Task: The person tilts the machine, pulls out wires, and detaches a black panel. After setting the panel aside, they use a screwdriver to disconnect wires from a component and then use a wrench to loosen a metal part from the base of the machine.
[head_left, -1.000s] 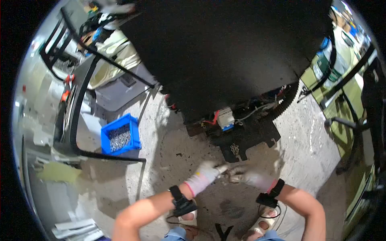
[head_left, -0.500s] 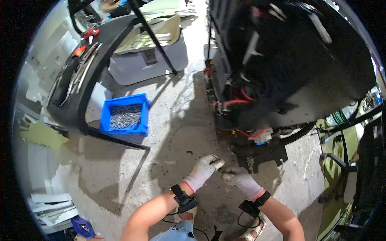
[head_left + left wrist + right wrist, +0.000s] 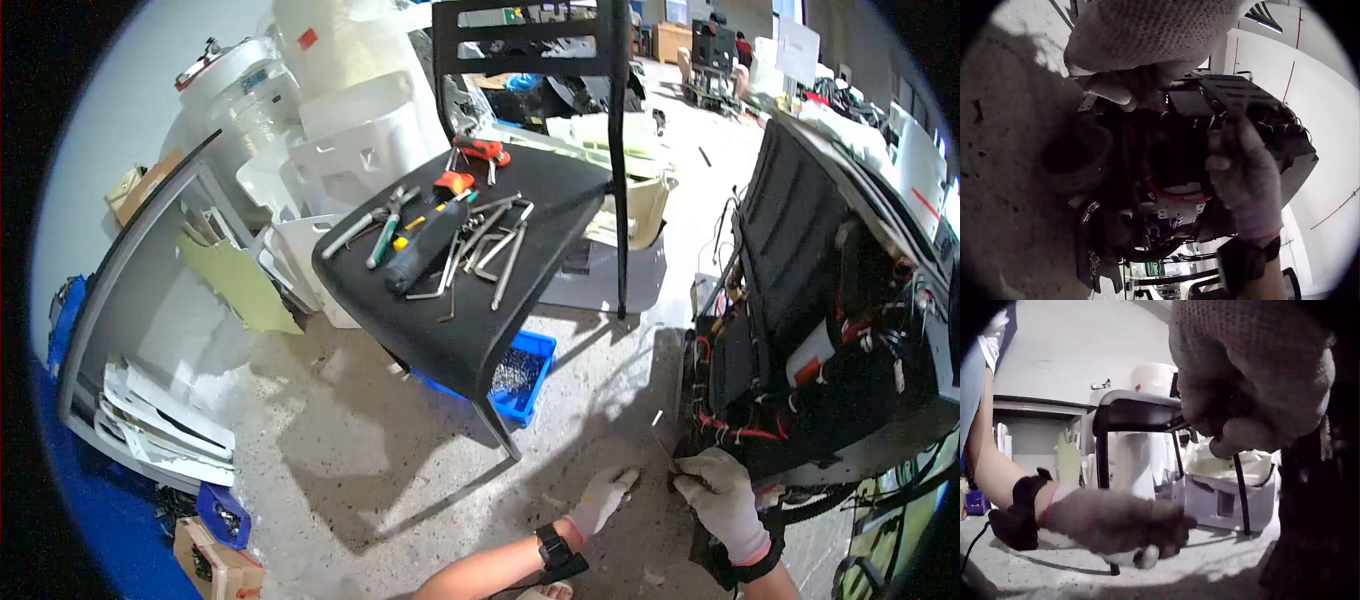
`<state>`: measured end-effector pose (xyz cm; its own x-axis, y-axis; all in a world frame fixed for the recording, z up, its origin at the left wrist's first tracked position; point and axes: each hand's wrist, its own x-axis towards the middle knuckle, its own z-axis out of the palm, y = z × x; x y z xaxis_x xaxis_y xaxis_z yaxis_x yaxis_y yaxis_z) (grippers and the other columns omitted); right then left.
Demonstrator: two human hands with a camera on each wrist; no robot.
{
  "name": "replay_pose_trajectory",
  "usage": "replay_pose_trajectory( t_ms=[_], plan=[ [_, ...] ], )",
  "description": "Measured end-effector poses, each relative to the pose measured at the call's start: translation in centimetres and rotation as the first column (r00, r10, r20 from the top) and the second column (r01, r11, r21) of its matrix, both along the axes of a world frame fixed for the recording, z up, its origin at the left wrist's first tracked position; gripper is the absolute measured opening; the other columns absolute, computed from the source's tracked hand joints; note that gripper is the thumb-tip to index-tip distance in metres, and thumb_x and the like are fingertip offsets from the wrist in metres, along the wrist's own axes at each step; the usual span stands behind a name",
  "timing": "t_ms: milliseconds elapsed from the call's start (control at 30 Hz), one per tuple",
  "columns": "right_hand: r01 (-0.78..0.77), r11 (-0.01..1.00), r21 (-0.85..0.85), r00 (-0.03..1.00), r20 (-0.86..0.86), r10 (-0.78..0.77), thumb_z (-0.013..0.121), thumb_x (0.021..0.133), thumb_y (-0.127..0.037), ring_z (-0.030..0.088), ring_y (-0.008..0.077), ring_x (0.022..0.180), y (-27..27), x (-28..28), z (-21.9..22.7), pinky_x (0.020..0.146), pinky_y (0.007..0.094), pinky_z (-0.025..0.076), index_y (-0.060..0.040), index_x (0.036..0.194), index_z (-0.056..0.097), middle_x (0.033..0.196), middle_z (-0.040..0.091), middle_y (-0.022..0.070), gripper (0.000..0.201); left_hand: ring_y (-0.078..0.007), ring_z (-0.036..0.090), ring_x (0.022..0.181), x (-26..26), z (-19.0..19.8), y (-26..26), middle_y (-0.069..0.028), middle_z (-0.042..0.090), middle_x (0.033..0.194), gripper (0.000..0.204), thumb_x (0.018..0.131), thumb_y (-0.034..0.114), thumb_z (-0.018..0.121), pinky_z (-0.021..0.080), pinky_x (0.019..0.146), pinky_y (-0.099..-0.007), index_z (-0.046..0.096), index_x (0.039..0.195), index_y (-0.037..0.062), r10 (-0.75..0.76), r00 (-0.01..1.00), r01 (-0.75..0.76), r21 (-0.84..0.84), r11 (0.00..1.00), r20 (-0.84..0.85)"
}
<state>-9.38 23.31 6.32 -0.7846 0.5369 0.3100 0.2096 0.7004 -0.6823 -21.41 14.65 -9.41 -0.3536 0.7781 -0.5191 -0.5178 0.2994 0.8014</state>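
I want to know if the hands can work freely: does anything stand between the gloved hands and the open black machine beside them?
Nothing visible does. The right hand is already at the wiring edge of the black machine, and the left hand is just beside it over bare floor.

Wearing 2 pale knitted gloves with pink cuffs, left hand (image 3: 602,500) and right hand (image 3: 722,500); black strap with camera on each wrist; bare forearms.

Your gloved right hand (image 3: 722,500) pinches a thin wire (image 3: 662,447) at the lower edge of the opened black machine (image 3: 830,330). The machine stands tilted on the concrete floor (image 3: 400,470), its red wiring exposed. Your gloved left hand (image 3: 603,497) hovers just beside, fingers loose.
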Motion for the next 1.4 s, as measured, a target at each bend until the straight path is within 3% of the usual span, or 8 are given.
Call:
replay_pose_trajectory(
  t_ms=[133,367,533,633,733,1233,1300,1400],
  plan=[
    [0.024,0.973,0.229,0.996,0.074,-0.042,0.065,0.061,-0.004,0.053,0.0267,0.075,0.0,-4.1,5.9,0.064,0.0344,0.044,-0.0104,0.085,0.060,0.078,0.054,0.0076,0.025,-0.0097,0.050,0.069,-0.5,-0.9,0.7,-0.0020,0.058,0.086,0.028,0.081,0.022,0.056,0.041,0.065,-0.0226,0.056,0.100,0.0015,0.112,0.994,-0.112,0.074,0.991,0.011],
    [0.066,0.637,0.768,0.986,0.046,-0.158,0.057,0.067,-0.012,0.051,0.0238,0.073,1.7,-10.8,14.5,0.062,0.0343,0.043,-0.0119,0.076,0.059,0.073,0.050,0.0056,0.009,-0.0071,0.049,0.066,-5.1,7.0,0.1,0.0013,0.057,0.079,0.016,0.084,0.015,0.053,0.040,0.061,-0.0186,0.059,0.093,0.0043,0.384,0.760,-0.167,0.413,0.895,-0.525],
    [-0.063,0.837,0.543,0.996,0.085,0.020,0.054,0.071,-0.015,0.054,0.0283,0.079,3.0,-18.4,17.0,0.067,0.0373,0.044,-0.0091,0.079,0.061,0.075,0.055,0.0096,0.012,-0.0069,0.050,0.064,-8.5,10.0,-1.7,-0.0021,0.058,0.073,0.012,0.082,0.013,0.054,0.040,0.058,-0.0193,0.061,0.089,0.0063,0.478,0.569,-0.191,0.458,0.868,-0.669],
    [0.006,0.864,0.504,0.940,0.291,-0.177,0.057,0.068,-0.018,0.058,0.0294,0.070,3.6,-23.6,15.6,0.065,0.0359,0.045,-0.0046,0.082,0.063,0.069,0.059,0.0137,0.020,-0.0071,0.052,0.064,-9.2,10.2,-2.5,-0.0022,0.060,0.074,0.012,0.082,0.012,0.054,0.042,0.059,-0.0199,0.060,0.090,0.0049,0.501,0.534,-0.232,0.452,0.861,-0.681],
    [0.114,0.972,0.207,0.907,0.378,-0.187,0.055,0.066,-0.021,0.058,0.0311,0.078,4.0,-26.3,14.7,0.071,0.0375,0.046,-0.0053,0.078,0.063,0.079,0.060,0.0164,0.021,-0.0074,0.054,0.073,-9.5,9.5,-3.3,-0.0011,0.060,0.078,0.012,0.083,0.010,0.053,0.043,0.067,-0.0197,0.059,0.089,0.0020,0.434,0.672,-0.200,0.417,0.887,-0.600],
    [-0.004,0.972,0.234,0.973,0.227,-0.051,0.058,0.067,-0.023,0.058,0.0305,0.081,0.8,-29.0,13.2,0.073,0.0361,0.045,-0.0064,0.088,0.062,0.083,0.060,0.0159,0.028,-0.0053,0.051,0.071,-10.8,10.3,-4.8,0.0008,0.060,0.081,0.013,0.083,0.011,0.051,0.040,0.065,-0.0180,0.060,0.089,0.0031,0.444,0.765,-0.254,0.415,0.874,-0.466],
    [-0.066,0.998,-0.018,0.973,0.223,0.068,0.062,0.067,-0.021,0.058,0.0277,0.075,0.2,-29.5,13.2,0.071,0.0336,0.045,-0.0007,0.086,0.061,0.081,0.060,0.0173,0.028,-0.0050,0.051,0.071,-10.9,10.6,-5.1,0.0012,0.060,0.081,0.013,0.083,0.011,0.051,0.040,0.064,-0.0182,0.060,0.089,0.0032,0.442,0.778,-0.262,0.408,0.874,-0.446],
    [-0.221,0.953,0.206,0.968,0.165,0.189,0.061,0.068,-0.021,0.057,0.0257,0.082,-0.5,-29.5,12.8,0.073,0.0331,0.045,-0.0091,0.087,0.063,0.082,0.060,0.0120,0.023,-0.0049,0.050,0.071,-10.9,10.1,-5.3,0.0018,0.060,0.081,0.013,0.083,0.012,0.052,0.041,0.064,-0.0187,0.060,0.089,0.0034,0.451,0.756,-0.250,0.428,0.868,-0.474]
  ],
)
